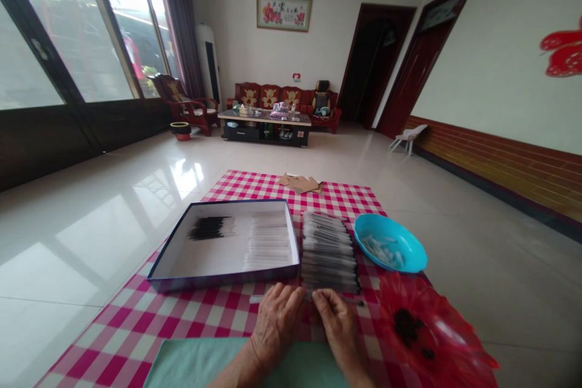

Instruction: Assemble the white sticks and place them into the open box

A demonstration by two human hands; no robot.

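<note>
Pale tube point(255, 300) jutting from left hand point(278, 317), slim rod point(355, 301) from right hand point(337, 320)

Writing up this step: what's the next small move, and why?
Probably press the pale tube in the left hand and the dark-tipped rod in the right hand together: they roughly line up, and the nearby pens have dark ends on that same side. The hands hide whether the two already join.

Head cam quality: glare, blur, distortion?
All in the head view: tall glass windows overexposed; glare on the glossy pale floor; dark red door leaning, likely wide-angle distortion; row of clear plastic pens soft; detail between left hand and right hand unclear.
</note>
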